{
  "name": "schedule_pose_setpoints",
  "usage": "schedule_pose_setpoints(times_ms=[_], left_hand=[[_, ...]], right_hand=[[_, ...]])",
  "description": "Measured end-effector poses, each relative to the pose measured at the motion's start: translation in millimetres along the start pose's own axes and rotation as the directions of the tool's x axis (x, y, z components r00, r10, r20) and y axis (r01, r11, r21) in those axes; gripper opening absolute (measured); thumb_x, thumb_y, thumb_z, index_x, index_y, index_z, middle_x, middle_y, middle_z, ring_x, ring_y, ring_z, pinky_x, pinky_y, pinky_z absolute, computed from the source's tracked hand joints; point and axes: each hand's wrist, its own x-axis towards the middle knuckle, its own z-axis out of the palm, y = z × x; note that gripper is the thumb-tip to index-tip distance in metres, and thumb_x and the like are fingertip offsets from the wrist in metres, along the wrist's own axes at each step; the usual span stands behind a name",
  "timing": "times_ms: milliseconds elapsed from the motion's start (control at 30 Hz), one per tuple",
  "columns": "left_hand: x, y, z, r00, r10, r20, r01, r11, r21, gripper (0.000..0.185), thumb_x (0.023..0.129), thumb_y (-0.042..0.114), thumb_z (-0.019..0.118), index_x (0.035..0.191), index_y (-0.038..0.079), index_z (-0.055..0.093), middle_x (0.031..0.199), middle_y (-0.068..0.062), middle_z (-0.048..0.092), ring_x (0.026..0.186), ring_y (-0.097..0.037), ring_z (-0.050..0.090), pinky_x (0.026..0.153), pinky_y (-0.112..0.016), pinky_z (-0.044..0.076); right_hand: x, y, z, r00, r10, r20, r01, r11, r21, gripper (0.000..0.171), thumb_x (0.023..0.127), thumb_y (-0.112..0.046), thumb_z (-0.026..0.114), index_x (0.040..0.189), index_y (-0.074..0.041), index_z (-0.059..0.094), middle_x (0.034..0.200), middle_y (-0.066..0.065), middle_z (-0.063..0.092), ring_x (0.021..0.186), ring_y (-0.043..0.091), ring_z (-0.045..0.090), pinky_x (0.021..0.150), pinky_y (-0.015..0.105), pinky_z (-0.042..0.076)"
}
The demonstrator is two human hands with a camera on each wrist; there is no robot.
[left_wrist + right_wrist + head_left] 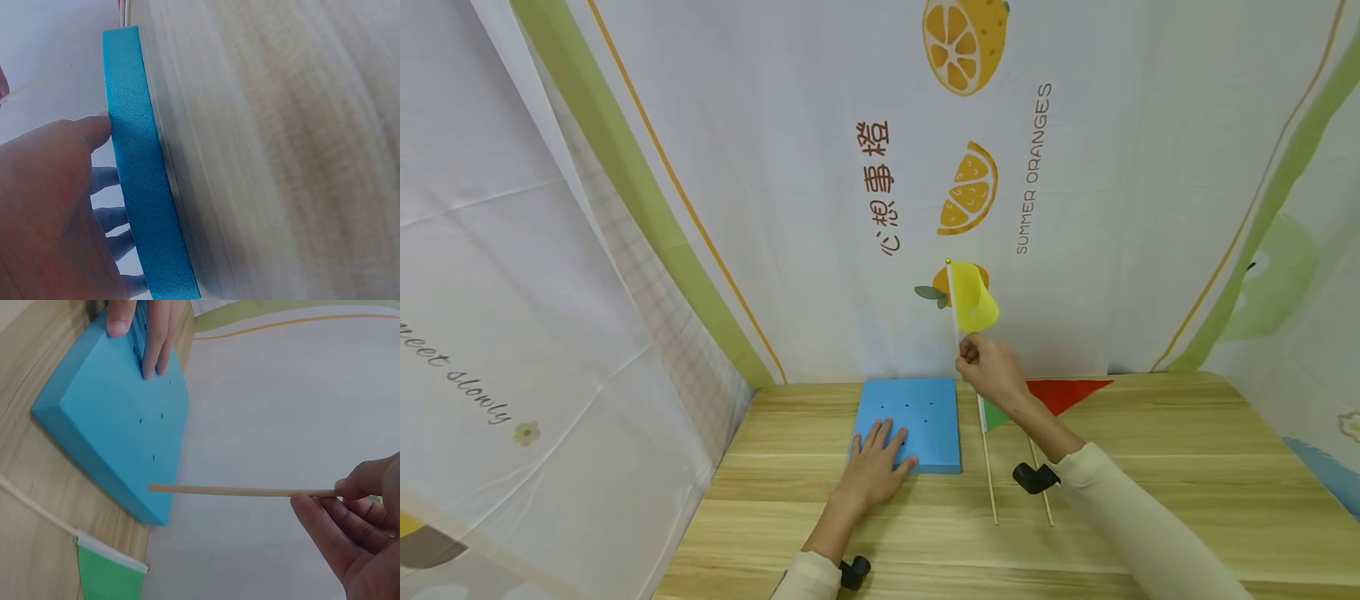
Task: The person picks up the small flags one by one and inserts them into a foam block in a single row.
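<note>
A right hand (988,372) pinches the pale wooden stick (244,490) of a yellow fabric flag (967,302), one o'clock from a flat blue foam-like block (942,433) beneath a spread left hand (871,473). A steady block and upright stick should work best. The white printed curtain (775,183) reads "SUMMER ORANGES" and "心想事橙."

**Hidden, cropped and blurred parts**

Head view: the right hand (992,367) and forearm (1048,429) hide parts of the green flag (995,416) and red flag (1071,393); the left hand (872,471) covers part of the blue block (938,442). Left wrist view: tabletop (300,150) blurred, block cropped below. Right wrist view: green flag cropped below.
</note>
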Motion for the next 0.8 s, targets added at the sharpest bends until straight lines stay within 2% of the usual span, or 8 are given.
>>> schedule_pose_setpoints(times_ms=[233, 467, 800], left_hand=[[-0.4, 3.1, -1.4, 1.000, 0.007, 0.000, -0.007, 1.000, -0.010, 0.066, 0.111, 0.050, 0.052, 0.166, 0.014, 0.042, 0.175, -0.019, 0.028, 0.163, -0.042, 0.025, 0.130, -0.069, 0.020], [-0.9, 6.8, -4.4, 1.000, 0.002, 0.005, -0.002, 1.000, 0.002, 0.065, 0.111, 0.049, 0.053, 0.165, 0.014, 0.043, 0.175, -0.019, 0.029, 0.163, -0.041, 0.026, 0.129, -0.069, 0.021], [-1.0, 4.0, -3.4, 1.000, -0.015, 0.010, 0.015, 1.000, 0.006, 0.066, 0.111, 0.050, 0.051, 0.165, 0.014, 0.042, 0.175, -0.018, 0.028, 0.163, -0.041, 0.025, 0.130, -0.069, 0.020]], right_hand=[[8.4, -9.1, 13.6, 1.000, -0.008, 0.009, 0.008, 1.000, -0.009, 0.009, 0.099, -0.010, 0.071, 0.101, -0.001, 0.070, 0.092, 0.011, 0.075, 0.085, 0.024, 0.072, 0.079, 0.040, 0.063], [13.4, -19.3, 24.8, 0.999, -0.044, -0.007, 0.044, 0.999, -0.009, 0.005, 0.097, -0.006, 0.071, 0.096, -0.002, 0.069, 0.088, 0.011, 0.075, 0.080, 0.024, 0.071, 0.077, 0.040, 0.063], [20.1, -31.7, 38.1, 0.998, -0.067, 0.015, 0.067, 0.998, -0.014, 0.006, 0.099, -0.009, 0.073, 0.095, -0.005, 0.069, 0.089, 0.008, 0.075, 0.081, 0.021, 0.072, 0.074, 0.037, 0.062]])
